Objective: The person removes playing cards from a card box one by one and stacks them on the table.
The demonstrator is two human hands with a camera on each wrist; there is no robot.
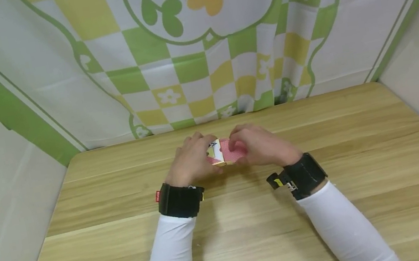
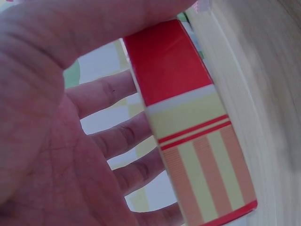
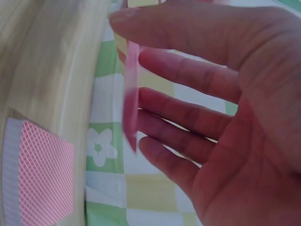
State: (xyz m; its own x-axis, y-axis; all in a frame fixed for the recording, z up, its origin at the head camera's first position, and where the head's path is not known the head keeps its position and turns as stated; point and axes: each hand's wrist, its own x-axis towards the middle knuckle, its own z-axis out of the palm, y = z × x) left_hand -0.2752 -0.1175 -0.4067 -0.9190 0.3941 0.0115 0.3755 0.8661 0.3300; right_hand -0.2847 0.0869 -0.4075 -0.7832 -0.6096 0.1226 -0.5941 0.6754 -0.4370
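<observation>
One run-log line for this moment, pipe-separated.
left grip: holds card box | right grip: holds thin pink piece, blurred | red-patterned block: on tabletop, right wrist view

I see the card box [image 1: 216,152] toward the table's [image 1: 245,244] far edge. Left hand [image 1: 192,158] grips its left end; right hand [image 1: 259,145] at its right, thin card [image 3: 130,103] between thumb and fingers. Card stack [image 3: 47,174] on the table, right of the box. Curtain [image 1: 191,69] behind it. I get wristbands [image 1: 181,200] before it, one left, one right.
</observation>
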